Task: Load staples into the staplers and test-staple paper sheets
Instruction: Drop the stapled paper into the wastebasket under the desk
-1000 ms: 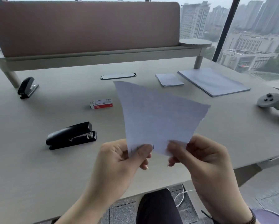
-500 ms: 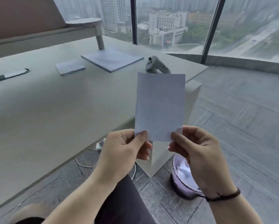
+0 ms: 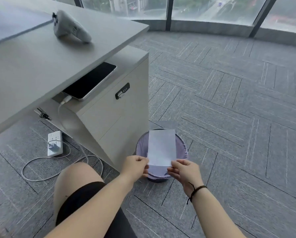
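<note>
A small white paper sheet (image 3: 161, 147) is held upright over a waste bin (image 3: 181, 148) lined with a lilac bag on the floor. My left hand (image 3: 135, 166) pinches the sheet's lower left corner. My right hand (image 3: 184, 170) pinches its lower right corner. Both hands hover above the bin's near rim. No stapler or staple box is in view.
The desk (image 3: 32, 66) fills the upper left, with a grey controller (image 3: 70, 28) on it. A drawer cabinet (image 3: 119, 107) stands under the desk edge, a phone (image 3: 90, 80) charging on top. A power strip (image 3: 55, 143) and cables lie on the carpet. My knee (image 3: 75, 179) is at the lower left.
The view has swung right and down from the desk to the floor. Both hands have carried the sheet down from in front of me to just over the bin.
</note>
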### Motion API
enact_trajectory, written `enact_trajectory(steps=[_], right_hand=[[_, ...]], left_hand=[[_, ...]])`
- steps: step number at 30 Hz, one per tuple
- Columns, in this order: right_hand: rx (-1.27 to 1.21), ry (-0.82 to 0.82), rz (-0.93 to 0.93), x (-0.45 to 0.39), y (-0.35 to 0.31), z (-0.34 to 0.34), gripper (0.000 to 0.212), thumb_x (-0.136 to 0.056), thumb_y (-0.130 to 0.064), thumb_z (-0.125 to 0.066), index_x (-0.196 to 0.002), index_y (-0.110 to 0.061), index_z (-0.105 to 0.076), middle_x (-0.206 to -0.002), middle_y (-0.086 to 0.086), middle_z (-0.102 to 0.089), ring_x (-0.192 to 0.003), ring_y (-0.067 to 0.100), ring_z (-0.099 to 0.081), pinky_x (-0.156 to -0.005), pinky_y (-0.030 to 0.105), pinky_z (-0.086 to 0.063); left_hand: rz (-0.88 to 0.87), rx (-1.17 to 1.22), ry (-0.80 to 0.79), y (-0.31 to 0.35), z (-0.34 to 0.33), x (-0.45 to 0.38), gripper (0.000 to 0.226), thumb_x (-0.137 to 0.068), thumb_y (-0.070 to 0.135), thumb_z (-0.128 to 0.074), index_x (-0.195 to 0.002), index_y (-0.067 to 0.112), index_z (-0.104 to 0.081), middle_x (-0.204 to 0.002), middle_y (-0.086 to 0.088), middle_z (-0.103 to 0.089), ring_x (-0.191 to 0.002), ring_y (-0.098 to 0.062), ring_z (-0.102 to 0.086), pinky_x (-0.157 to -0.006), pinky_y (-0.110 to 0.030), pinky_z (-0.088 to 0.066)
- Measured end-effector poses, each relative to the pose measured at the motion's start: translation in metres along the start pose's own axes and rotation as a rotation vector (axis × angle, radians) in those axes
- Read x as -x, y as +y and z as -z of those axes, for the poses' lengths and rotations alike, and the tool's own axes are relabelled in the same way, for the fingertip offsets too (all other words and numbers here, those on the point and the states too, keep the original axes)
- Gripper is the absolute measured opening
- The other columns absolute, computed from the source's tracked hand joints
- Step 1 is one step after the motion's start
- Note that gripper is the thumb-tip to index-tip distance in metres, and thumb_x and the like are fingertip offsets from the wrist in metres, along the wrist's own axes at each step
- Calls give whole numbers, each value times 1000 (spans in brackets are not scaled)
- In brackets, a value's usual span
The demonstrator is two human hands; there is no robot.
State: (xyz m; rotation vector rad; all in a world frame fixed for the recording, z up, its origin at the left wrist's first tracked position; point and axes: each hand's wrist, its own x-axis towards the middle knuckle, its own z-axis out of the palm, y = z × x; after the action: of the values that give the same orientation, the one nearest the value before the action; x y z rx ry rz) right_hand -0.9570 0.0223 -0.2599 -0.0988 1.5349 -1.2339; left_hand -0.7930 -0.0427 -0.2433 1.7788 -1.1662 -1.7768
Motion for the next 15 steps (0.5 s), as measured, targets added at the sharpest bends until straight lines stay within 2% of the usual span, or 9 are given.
enact_trajectory(steps=[3,6,10,15], right_hand=[[32,32,-122,-34,22,3,23,-93,9,-52,-116,9,-51,-80,23,-59,-60,27,-60,-44,26,-58],[58,67,-225,-65,40,3,31,-94,11,-47,-125,9,-46,-76,21,-58,-61,28,-59,-38,27,-56],[125,98,-287,-97,54,2,30,-96,8,-44,-126,11,-47,-79,21,-57,-64,28,-61,-41,30,-55],[231,126,-316,-106,56,8,25,-97,1,-50,-120,10,-52,-77,20,-57,-61,28,-59,-32,26,-52]], left_hand=[[31,-19,38,-14,2,-14,19,-94,15,-62,-80,2,-68,-67,-11,-65,-56,-20,-57,-59,-33,-57],[23,-24,59,-16,8,-23,20,-96,16,-59,-82,5,-67,-69,-12,-64,-55,-21,-57,-56,-31,-56],[9,-8,71,-16,12,-31,19,-96,17,-57,-86,4,-67,-72,-12,-65,-58,-21,-59,-57,-31,-56],[-9,-25,62,-19,18,-28,17,-95,18,-59,-88,7,-69,-72,-9,-68,-62,-22,-61,-62,-34,-56]])
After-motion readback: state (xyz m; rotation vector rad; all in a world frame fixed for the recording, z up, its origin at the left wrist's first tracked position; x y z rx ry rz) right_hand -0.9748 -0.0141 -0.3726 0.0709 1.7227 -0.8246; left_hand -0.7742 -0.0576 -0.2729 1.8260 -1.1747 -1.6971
